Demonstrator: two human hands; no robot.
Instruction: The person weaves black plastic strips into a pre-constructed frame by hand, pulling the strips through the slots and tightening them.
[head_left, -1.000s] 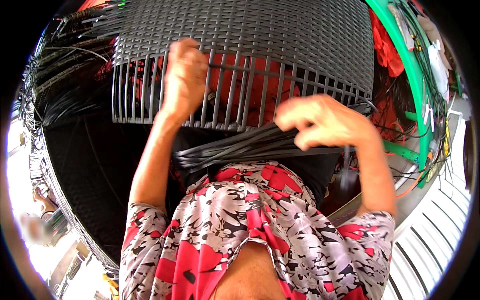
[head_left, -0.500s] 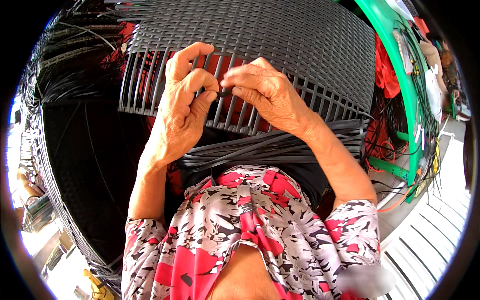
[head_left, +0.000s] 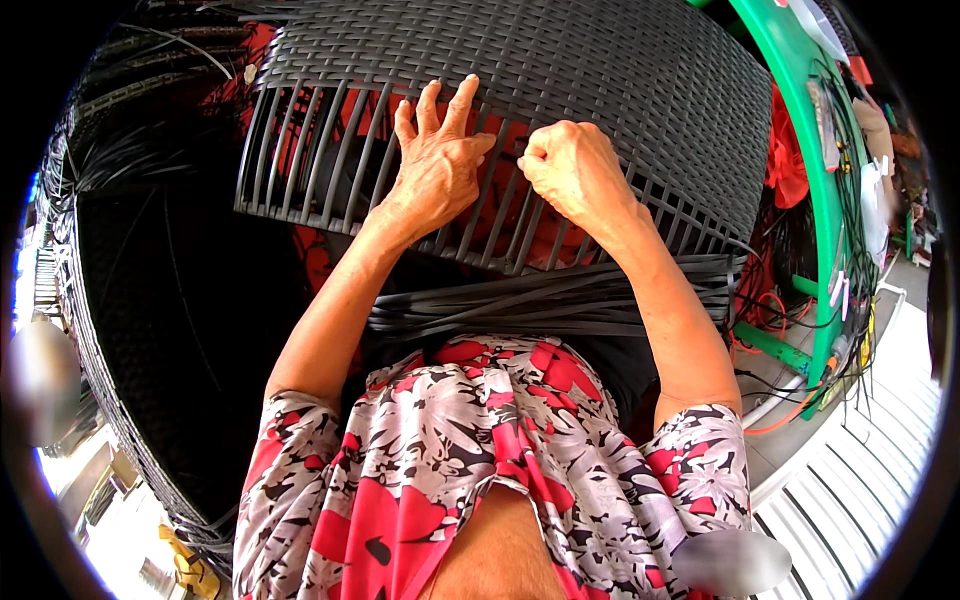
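Note:
A dark grey woven rattan panel (head_left: pixel 600 90) lies before me, its weave dense at the far side. Along its near side the bare ribs (head_left: pixel 345 165) show red between them. Above these ribs is my left hand (head_left: pixel 440 165), thumb and forefinger pinched, the other fingers raised and spread. Close on its right, my right hand (head_left: pixel 578 170) is closed in a fist, its knuckles up. A small gap parts the two hands. Whatever they grip is hidden or too thin to make out. A bundle of flat dark strips (head_left: pixel 480 308) lies across my lap, under my right forearm.
A large black woven piece (head_left: pixel 130 420) curves along the left, with loose strips (head_left: pixel 130 150) at its far end. To the right stands a green frame (head_left: pixel 828 220), hung with dark strands and red cloth (head_left: pixel 787 150). A white slatted surface (head_left: pixel 850 480) is at lower right.
Both hands have turned and moved apart slightly, the left one rightward. The short dark strip seen between their fingertips before no longer shows. My right hand has closed into a fist.

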